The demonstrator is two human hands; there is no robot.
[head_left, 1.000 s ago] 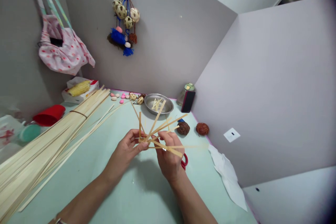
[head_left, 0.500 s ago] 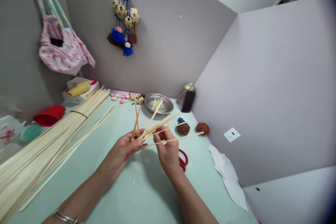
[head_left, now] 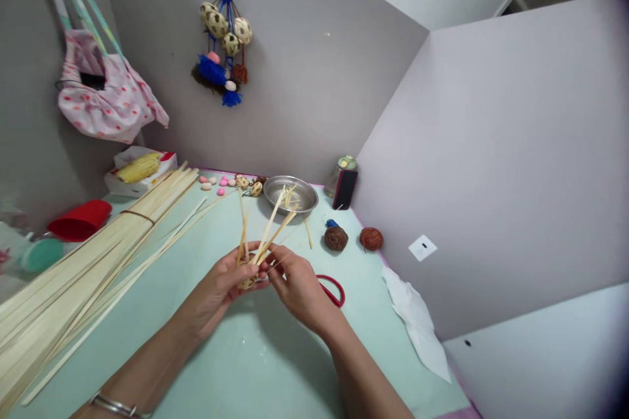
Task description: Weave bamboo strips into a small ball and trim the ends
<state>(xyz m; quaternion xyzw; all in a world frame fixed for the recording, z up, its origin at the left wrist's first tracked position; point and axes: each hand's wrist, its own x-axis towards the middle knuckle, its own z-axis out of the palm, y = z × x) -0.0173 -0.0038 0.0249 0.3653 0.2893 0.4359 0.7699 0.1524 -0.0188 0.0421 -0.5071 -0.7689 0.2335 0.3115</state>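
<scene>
The woven piece (head_left: 249, 283) sits in the left hand (head_left: 221, 285), its small base gripped between the thumb, which presses the near side, and the fingers curled around and beneath it. The right hand (head_left: 303, 285) comes in from the other side, fingers bent and tips touching the strips beside the base; whether they pinch one I cannot tell.

The piece is held above the tabletop (head_left: 246, 366), which lies open between the forearms and between the left hand and the long bundle of strips (head_left: 105, 262). A metal bowl (head_left: 268, 200) stands beyond the hands, and a red handle loop (head_left: 340, 289) lies just beside the right hand. The tabletop's far and right edges run along the walls.

The loose strips rise from the base: one group points almost straight away, while the others slant rightward toward the bowl, their long axes spreading like a fan.
</scene>
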